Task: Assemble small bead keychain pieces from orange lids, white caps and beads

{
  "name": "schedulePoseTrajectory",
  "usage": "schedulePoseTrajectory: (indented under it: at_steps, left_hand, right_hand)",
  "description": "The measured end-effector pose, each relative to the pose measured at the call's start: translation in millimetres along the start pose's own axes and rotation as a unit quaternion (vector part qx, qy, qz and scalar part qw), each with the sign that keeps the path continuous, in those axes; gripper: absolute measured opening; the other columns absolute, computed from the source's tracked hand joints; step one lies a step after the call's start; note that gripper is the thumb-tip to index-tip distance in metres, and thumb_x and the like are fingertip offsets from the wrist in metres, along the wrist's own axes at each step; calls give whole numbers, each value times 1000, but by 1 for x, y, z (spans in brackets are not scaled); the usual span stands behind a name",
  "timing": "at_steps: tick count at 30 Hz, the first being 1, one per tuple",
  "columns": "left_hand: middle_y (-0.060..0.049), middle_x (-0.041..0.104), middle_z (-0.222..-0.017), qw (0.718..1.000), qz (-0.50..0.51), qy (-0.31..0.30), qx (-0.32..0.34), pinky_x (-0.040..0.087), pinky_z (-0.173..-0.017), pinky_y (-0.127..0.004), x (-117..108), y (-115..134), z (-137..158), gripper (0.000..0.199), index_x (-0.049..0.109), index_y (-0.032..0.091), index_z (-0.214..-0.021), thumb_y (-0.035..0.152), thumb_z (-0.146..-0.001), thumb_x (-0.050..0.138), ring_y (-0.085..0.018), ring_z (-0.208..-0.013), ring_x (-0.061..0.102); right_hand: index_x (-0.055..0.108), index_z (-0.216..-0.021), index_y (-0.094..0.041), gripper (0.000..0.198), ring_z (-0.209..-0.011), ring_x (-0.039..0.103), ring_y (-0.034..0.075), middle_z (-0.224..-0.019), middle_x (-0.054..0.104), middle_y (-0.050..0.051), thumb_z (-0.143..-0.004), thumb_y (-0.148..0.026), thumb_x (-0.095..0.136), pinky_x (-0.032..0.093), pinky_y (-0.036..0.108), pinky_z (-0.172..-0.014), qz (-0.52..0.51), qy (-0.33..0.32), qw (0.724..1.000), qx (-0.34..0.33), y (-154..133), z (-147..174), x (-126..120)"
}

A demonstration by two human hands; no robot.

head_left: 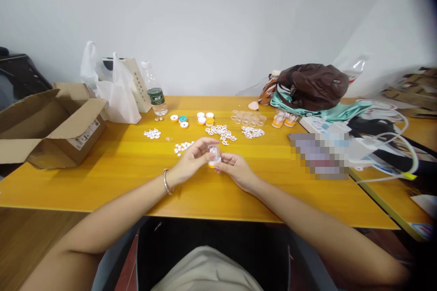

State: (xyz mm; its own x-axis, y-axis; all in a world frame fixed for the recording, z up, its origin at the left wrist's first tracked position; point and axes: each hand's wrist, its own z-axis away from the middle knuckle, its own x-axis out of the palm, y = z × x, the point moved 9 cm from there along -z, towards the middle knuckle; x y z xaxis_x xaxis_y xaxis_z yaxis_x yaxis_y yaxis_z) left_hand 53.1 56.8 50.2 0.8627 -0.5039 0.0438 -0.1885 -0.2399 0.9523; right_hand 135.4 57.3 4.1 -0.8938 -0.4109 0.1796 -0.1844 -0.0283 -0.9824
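Close above the table's middle, my left hand [196, 157] and my right hand [237, 170] both grip a small clear plastic cup with a white and orange base [214, 156]. My left fingers curl around its upper part, while my right fingers pinch low on its side. Beyond my hands lie white leaf-shaped cutout pieces [221, 133] and a second pile of white cutouts [252, 132]. Small white pieces [182, 148] are beside my left hand. Farther back are several round white and orange bases [205, 118], white and teal round parts [183, 119] and clear cups [249, 118].
Two assembled orange-based cups [284, 119] stand near a brown bag [314, 85]. A phone-like blurred object [319, 156] and white cables [414, 152] lie right. An open cardboard box [68, 134], plastic bag [119, 95] and water bottle [156, 95] stand left.
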Motion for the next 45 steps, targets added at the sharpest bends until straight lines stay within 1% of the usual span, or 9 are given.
schedulePoseTrajectory:
  at_steps: [5, 12, 16, 21, 24, 29, 33, 37, 45]
  left_hand:
    - [-9, 49, -117, 999, 36, 5, -9, 43, -82, -29, -1, -2, 0, 45, 45, 23, -113, 39, -73, 61, -19, -103, 50]
    - [-10, 57, -106, 995, 83, -20, -50, 45, -79, -32, 4, -11, 1, 43, 39, 24, -117, 38, -79, 53, -19, -97, 55]
    - [-7, 60, -99, 998, 25, 44, -28, 43, -78, -29, -8, -7, 0, 32, 53, 18, -96, 37, -72, 63, -18, -93, 56]
    - [-11, 57, -107, 996, 51, -20, -70, 43, -81, -34, 0, -15, -1, 47, 57, 17, -101, 56, -77, 45, -22, -100, 53]
    - [-9, 57, -110, 999, 8, 37, -29, 41, -83, -31, -11, -7, -2, 44, 56, 17, -99, 46, -67, 64, -21, -98, 53]
    - [-12, 45, -126, 995, 67, -22, -66, 38, -89, -37, -1, -13, -2, 52, 55, 16, -104, 58, -79, 38, -24, -108, 47]
    - [-11, 46, -124, 999, 15, 20, -34, 39, -87, -36, -7, -6, -1, 42, 53, 17, -97, 42, -67, 66, -23, -105, 50]
    - [-12, 44, -126, 997, 45, -39, -58, 38, -90, -37, 7, -8, 2, 36, 53, 18, -105, 43, -79, 51, -23, -109, 47]
    - [-9, 45, -125, 996, 53, -6, -66, 39, -89, -39, -3, -14, 1, 36, 55, 19, -102, 46, -81, 46, -24, -108, 49]
  right_hand:
    - [66, -80, -17, 26, -59, 50, 9, -69, 61, 0, -61, -34, 71, 41, 24, -60, 1, 5, 1000, -9, -3, 1, -1]
    - [67, -78, -18, 23, -58, 49, 8, -70, 61, -1, -61, -31, 71, 40, 23, -60, -7, 4, 1000, -12, -6, 1, -1]
    - [67, -78, -17, 24, -57, 50, 8, -68, 62, -1, -59, -31, 72, 40, 23, -60, -5, 2, 1000, -4, -5, 1, 0]
    - [67, -81, -17, 25, -58, 50, 8, -72, 64, 0, -59, -30, 72, 40, 23, -60, -4, 4, 1000, 0, -5, 2, 0]
    - [67, -82, -17, 25, -58, 51, 8, -74, 64, 0, -59, -27, 72, 39, 22, -60, -12, -2, 1000, 2, -4, 2, 2]
    - [67, -87, -17, 28, -58, 51, 8, -75, 65, 0, -60, -25, 72, 39, 22, -60, -23, -7, 1000, 1, -4, 2, 2]
    - [67, -84, -17, 24, -60, 52, 8, -75, 65, 0, -62, -25, 71, 39, 22, -59, -20, -17, 1000, -6, -4, 2, 3]
    - [67, -80, -16, 19, -56, 49, 7, -69, 62, -1, -64, -26, 69, 38, 21, -57, -13, -20, 999, -22, -5, 2, 2]
    - [67, -82, -16, 22, -56, 49, 7, -73, 64, 1, -63, -25, 70, 38, 22, -57, -11, -10, 1000, -11, -4, 1, 1]
